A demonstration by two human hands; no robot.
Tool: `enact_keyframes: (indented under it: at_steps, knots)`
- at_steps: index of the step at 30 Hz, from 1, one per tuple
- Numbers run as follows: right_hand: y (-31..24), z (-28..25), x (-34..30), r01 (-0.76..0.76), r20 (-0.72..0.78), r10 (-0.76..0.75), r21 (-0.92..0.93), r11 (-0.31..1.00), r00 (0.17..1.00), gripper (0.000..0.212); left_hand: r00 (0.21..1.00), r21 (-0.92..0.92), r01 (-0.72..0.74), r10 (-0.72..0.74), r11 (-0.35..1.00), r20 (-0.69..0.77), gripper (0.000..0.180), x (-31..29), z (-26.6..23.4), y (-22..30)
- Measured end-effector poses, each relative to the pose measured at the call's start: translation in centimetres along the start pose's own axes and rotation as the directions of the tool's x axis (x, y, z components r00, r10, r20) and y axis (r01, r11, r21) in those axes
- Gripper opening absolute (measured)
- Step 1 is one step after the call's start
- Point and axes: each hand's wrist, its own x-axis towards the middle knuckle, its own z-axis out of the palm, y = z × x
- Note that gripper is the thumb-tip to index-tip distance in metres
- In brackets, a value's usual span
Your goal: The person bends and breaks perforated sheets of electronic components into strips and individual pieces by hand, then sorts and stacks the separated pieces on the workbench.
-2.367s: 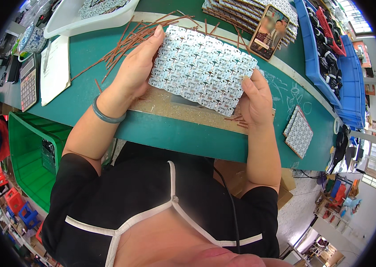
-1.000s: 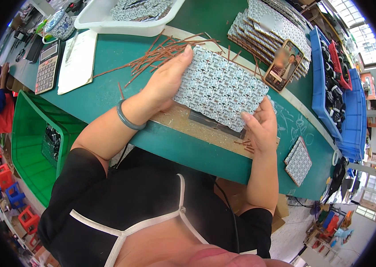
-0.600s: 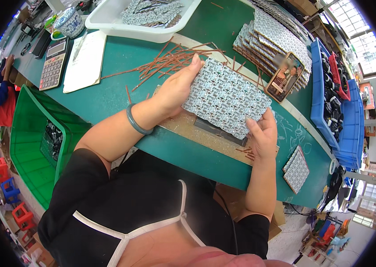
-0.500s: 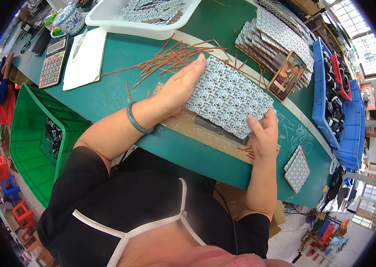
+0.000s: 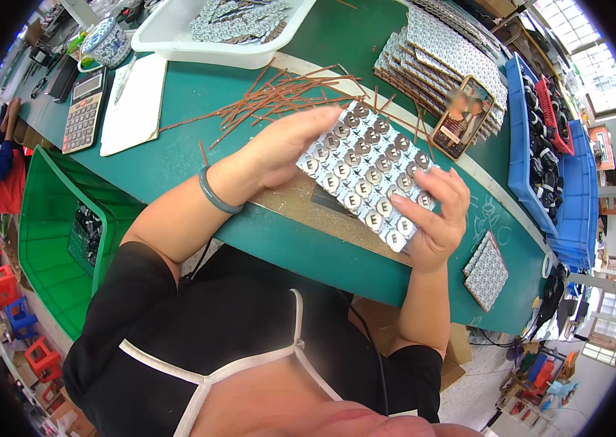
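Observation:
Tilted up off the table is a circuit board panel (image 5: pixel 361 166), its face covered with rows of round silvery discs. My left hand (image 5: pixel 286 149) is closed on its upper left edge. At the right end, my right hand (image 5: pixel 433 222) grips it, with fingers lying over the face. Beneath is a worn brown work board (image 5: pixel 301 211) with a dark block (image 5: pixel 328 198) on it, partly hidden by the panel. Thin brown strips (image 5: pixel 271 98) lie scattered behind my left hand. A stack of similar panels (image 5: pixel 435 54) stands at the far right, a phone (image 5: pixel 462 116) leaning against it.
A white tub (image 5: pixel 213 54) of panel pieces sits at the back. To the left are a notebook (image 5: pixel 133 109), a calculator (image 5: pixel 86 109) and a green crate (image 5: pixel 53 233). Small panels (image 5: pixel 486 271) lie at the right, near blue crates (image 5: pixel 534 146) with black items.
The panel has been turned over: its finely patterned face showed before, and the disc-covered face shows now. My right hand has shifted its fingers farther over the panel.

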Motion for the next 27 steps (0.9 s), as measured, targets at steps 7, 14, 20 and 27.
enact_keyframes:
  at_steps: [7, 14, 20, 27]
  knots:
    - [2.6, 1.6, -1.4, -0.533, -0.019, 0.655, 0.564, 0.631, 0.756, 0.063, 0.978, 0.096, -0.199, 0.204, 0.975, -0.038, 0.036, -0.6, 0.3, 0.0]
    - [3.1, 2.6, -2.2, -0.507, 0.339, 0.818, 0.859, -0.067, 0.466, 0.066, 0.964, 0.328, -0.262, 0.265, 0.908, 0.036, 0.037, -0.7, 1.1, -0.8]
    - [3.9, 2.4, -2.4, -0.562, 0.485, 0.515, 0.827, -0.008, 0.707, 0.073, 0.946, 0.165, -0.302, 0.316, 0.939, -0.071, 0.042, -0.7, 1.3, -0.6]
    - [1.4, 2.1, -1.7, -0.71, 0.579, 0.602, 0.704, -0.029, 0.55, 0.041, 0.981, 0.497, -0.171, 0.102, 0.851, 0.163, 0.056, -1.4, 1.7, -1.7]
